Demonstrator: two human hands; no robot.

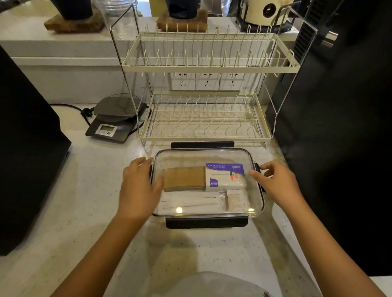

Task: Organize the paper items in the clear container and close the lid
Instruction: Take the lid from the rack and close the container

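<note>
Clear container, on the counter before the dish rack: rigid, light, slick plastic, lid seated over paper items; left hand and right hand loosely open at its side latches, the best hold.

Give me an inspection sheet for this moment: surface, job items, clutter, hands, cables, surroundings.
Surface: pale speckled counter, no spills seen.
Job's things: clear container with lid on top; front latch and back latch stick outward, seemingly unfastened. Inside: brown paper stack, purple-white tissue pack, white paper sleeves.
Clutter: kitchen scale, dish rack without dishes.
Hands: left hand at container's left edge; right hand at right side latch; grip unclear.
Cables: black cord by the scale.
Surroundings: wall sockets, dark appliances both sides.
</note>
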